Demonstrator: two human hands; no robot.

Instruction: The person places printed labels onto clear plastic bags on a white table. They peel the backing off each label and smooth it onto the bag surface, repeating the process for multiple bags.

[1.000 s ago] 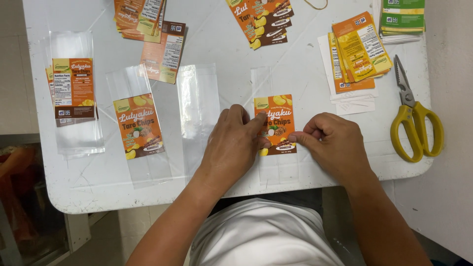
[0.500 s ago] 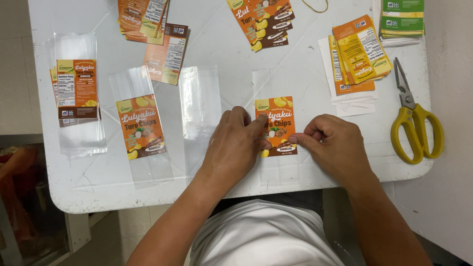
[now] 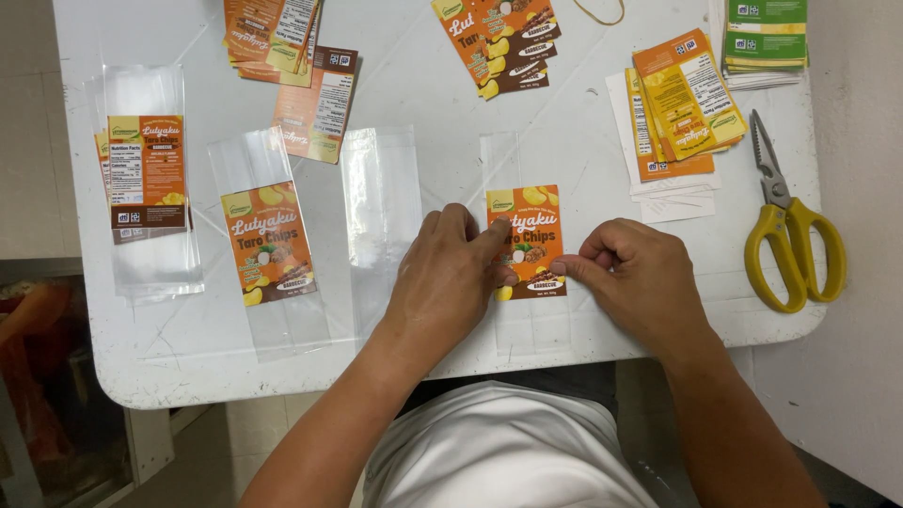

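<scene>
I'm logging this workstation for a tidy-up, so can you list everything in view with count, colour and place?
Table: one, white, fills the view.
Clear bags: four; one under the hands, one bare at centre, two labelled at left.
Orange label: one, on the bag between the hands.
Loose label piles: orange, top left and top centre; orange-yellow at right; green, top right corner.
Scissors: one pair, yellow handles, right edge.
Rubber band: one, tan, top edge.
Left hand: fingers pressing the label's left side.
Right hand: fingers at the label's lower right corner.
</scene>
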